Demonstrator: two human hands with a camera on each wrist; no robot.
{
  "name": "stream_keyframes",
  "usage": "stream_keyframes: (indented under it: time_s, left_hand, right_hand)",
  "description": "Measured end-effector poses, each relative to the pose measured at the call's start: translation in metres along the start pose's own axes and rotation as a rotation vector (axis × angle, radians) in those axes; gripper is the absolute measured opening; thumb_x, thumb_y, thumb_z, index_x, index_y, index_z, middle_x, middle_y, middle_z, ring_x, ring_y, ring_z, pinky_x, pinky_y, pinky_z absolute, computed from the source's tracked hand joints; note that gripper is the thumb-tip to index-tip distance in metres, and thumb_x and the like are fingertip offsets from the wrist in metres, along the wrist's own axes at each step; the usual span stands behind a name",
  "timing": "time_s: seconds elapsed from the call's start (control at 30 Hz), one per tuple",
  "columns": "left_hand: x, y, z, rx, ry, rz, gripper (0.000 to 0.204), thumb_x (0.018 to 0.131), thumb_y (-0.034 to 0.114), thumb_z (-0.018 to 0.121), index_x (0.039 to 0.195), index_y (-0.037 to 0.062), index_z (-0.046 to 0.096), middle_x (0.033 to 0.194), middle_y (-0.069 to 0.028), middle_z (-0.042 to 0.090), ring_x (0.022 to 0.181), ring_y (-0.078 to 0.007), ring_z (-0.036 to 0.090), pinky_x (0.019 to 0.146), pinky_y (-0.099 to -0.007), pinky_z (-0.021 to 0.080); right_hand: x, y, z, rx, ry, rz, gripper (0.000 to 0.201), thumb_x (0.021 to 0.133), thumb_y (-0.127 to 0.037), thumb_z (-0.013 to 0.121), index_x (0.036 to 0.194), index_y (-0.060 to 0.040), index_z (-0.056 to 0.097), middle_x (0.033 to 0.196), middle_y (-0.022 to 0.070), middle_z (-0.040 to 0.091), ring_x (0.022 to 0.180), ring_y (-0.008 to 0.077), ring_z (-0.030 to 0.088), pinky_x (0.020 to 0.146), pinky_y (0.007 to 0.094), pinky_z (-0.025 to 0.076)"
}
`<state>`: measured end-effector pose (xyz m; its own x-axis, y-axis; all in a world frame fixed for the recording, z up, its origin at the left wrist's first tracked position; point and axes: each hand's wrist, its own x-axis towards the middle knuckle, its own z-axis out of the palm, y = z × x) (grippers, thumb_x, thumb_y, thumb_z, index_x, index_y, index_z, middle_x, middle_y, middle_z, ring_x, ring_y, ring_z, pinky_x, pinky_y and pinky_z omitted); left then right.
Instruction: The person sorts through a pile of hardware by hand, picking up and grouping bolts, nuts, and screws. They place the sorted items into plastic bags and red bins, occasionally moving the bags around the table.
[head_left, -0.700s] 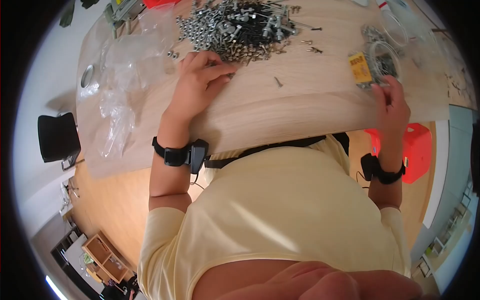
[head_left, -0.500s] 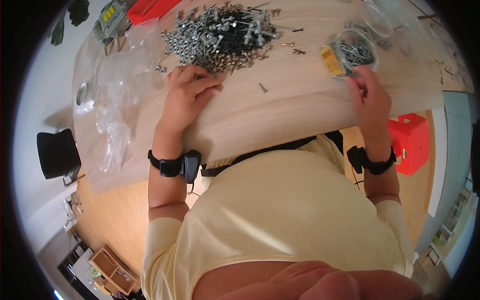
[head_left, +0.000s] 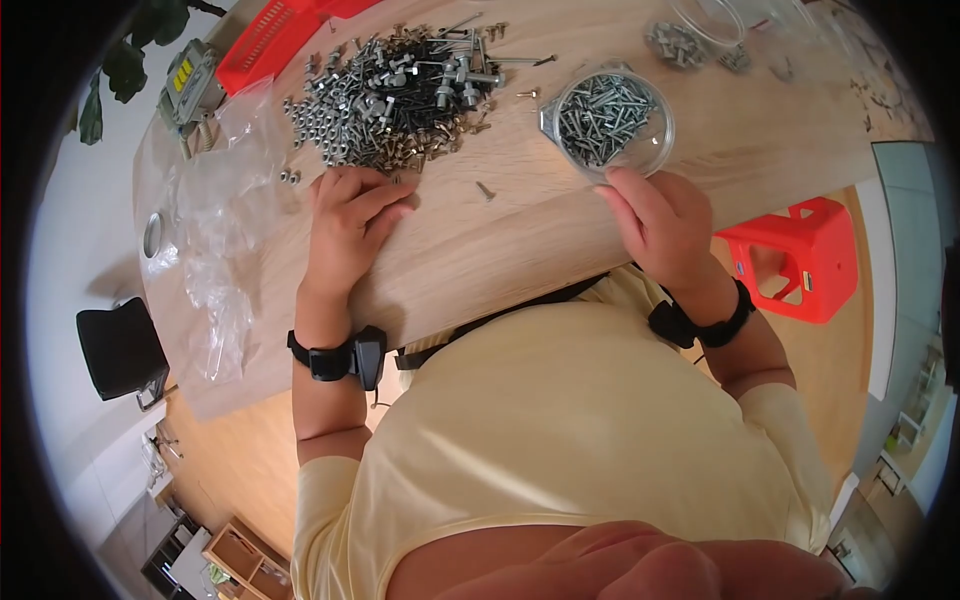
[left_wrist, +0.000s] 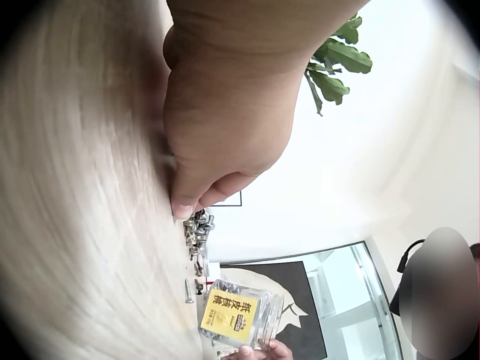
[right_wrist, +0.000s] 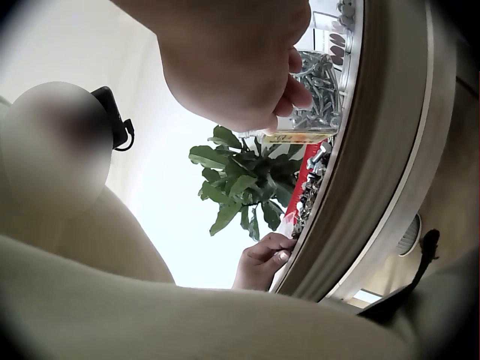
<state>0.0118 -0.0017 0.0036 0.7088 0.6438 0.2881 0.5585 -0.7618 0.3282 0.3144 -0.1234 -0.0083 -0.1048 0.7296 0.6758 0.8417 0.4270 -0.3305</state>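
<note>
A clear plastic jar point(head_left: 662, 140) with a yellow label point(left_wrist: 229, 313) holds many silvery screws point(head_left: 605, 115). My right hand point(head_left: 668, 225) grips its near rim, thumb and fingers curled at the edge. Left of the jar spreads a large pile of mixed screws, bolts and nuts point(head_left: 385, 100). My left hand point(head_left: 345, 225) rests at the near edge of this pile, fingers bent and fingertips close to the tabletop; I cannot tell whether it pinches a small piece. A single screw point(head_left: 485, 190) lies on the wood between the two hands.
Crumpled clear plastic bags point(head_left: 220, 300) and a metal ring point(head_left: 153, 235) lie at the table's left. A red basket point(head_left: 265, 45) stands at the back left. Behind the jar sits a cluster of small hardware point(head_left: 675, 45). A red stool point(head_left: 800, 260) is beyond the right table edge.
My right hand has brought the jar leftward across the table, closer to the pile. The left hand stays at the pile's edge. The head view has shifted to the right.
</note>
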Motion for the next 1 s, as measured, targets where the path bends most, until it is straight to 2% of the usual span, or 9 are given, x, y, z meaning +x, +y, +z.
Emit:
stream_keyframes:
  time_s: [0.5,0.63,0.7,0.73,0.77,0.8,0.83,0.87,1.0]
  left_hand:
    - [0.001,-0.004,0.004,-0.01,0.109,0.029,0.013,0.069,0.008,0.072,0.082,0.0101,0.068,0.081,-0.0013,0.062,0.081,-0.0217,0.055,0.077,-0.0341,0.038]
    - [-0.001,-0.004,0.004,0.011,0.083,0.017,0.011,0.073,0.004,0.07,0.083,0.0057,0.067,0.084,-0.0061,0.062,0.081,-0.0236,0.057,0.075,-0.0326,0.042]
    - [-0.003,-0.008,0.008,-0.168,0.167,-0.074,0.011,0.071,0.003,0.07,0.081,0.0053,0.066,0.084,-0.0077,0.063,0.08,-0.0273,0.057,0.074,-0.0361,0.043]
    - [-0.005,-0.008,0.007,-0.208,0.173,-0.127,0.01,0.077,0.003,0.067,0.087,0.0031,0.066,0.085,-0.0068,0.063,0.08,-0.0218,0.057,0.074,-0.0319,0.045]
    - [-0.008,-0.007,0.007,-0.189,0.179,-0.147,0.01,0.077,0.003,0.067,0.087,0.0031,0.066,0.085,-0.0068,0.063,0.08,-0.0218,0.057,0.074,-0.0319,0.045]
    - [-0.011,-0.005,0.009,-0.47,0.22,-0.309,0.01,0.081,0.004,0.064,0.091,0.0021,0.065,0.086,-0.0048,0.063,0.08,-0.0171,0.056,0.074,-0.0285,0.045]
    - [-0.013,-0.003,0.01,-0.756,0.266,-0.463,0.011,0.085,0.005,0.062,0.095,0.0011,0.064,0.087,-0.0028,0.063,0.08,-0.0125,0.055,0.074,-0.025,0.044]
    - [-0.013,-0.001,0.009,-0.868,0.282,-0.434,0.016,0.09,0.007,0.058,0.102,-0.001,0.062,0.089,-0.0005,0.06,0.079,-0.0072,0.051,0.072,-0.0209,0.042]
    - [-0.015,-0.004,0.006,-1.014,0.327,-0.441,0.018,0.091,0.008,0.056,0.105,-0.0009,0.061,0.089,-0.0013,0.06,0.078,-0.0085,0.052,0.069,-0.0214,0.044]
  right_hand:
    - [-0.001,-0.003,0.003,-0.027,0.047,-0.063,0.027,0.069,-0.002,0.071,0.094,-0.0064,0.063,0.062,0.0036,0.052,0.053,0.0207,0.052,0.045,0.0316,0.04]
    - [0.0,-0.004,-0.001,-0.064,-0.025,0.031,0.023,0.072,-0.006,0.07,0.094,-0.0081,0.063,0.065,0.0065,0.055,0.053,0.0225,0.053,0.047,0.0325,0.041]
    - [0.002,-0.002,0.002,-0.075,-0.048,0.053,0.021,0.074,-0.008,0.07,0.094,-0.0088,0.063,0.067,0.0075,0.058,0.055,0.0233,0.055,0.047,0.0327,0.042]
    - [0.003,0.0,0.003,-0.093,-0.009,0.089,0.019,0.076,-0.01,0.069,0.095,-0.0089,0.063,0.069,0.008,0.059,0.055,0.0235,0.056,0.048,0.0323,0.043]
    - [0.005,0.0,0.004,-0.113,0.03,0.126,0.018,0.078,-0.012,0.069,0.095,-0.0089,0.063,0.07,0.0085,0.061,0.056,0.0237,0.057,0.049,0.0319,0.044]
    - [0.007,0.0,0.003,-0.09,0.027,0.114,0.018,0.078,-0.012,0.069,0.095,-0.0089,0.063,0.07,0.0085,0.061,0.056,0.0237,0.057,0.049,0.0319,0.044]
    - [0.01,-0.001,0.0,-0.107,-0.008,0.215,0.019,0.078,-0.013,0.069,0.096,-0.0086,0.063,0.07,0.0082,0.062,0.056,0.0237,0.057,0.05,0.0311,0.044]
    - [0.012,-0.001,-0.002,-0.129,-0.044,0.316,0.02,0.079,-0.014,0.069,0.097,-0.0083,0.062,0.07,0.0079,0.063,0.055,0.0237,0.058,0.05,0.0303,0.044]
    - [0.013,0.004,-0.005,-0.145,-0.018,0.299,0.022,0.079,-0.015,0.07,0.098,-0.0083,0.062,0.066,0.0069,0.062,0.052,0.0219,0.055,0.049,0.0285,0.043]
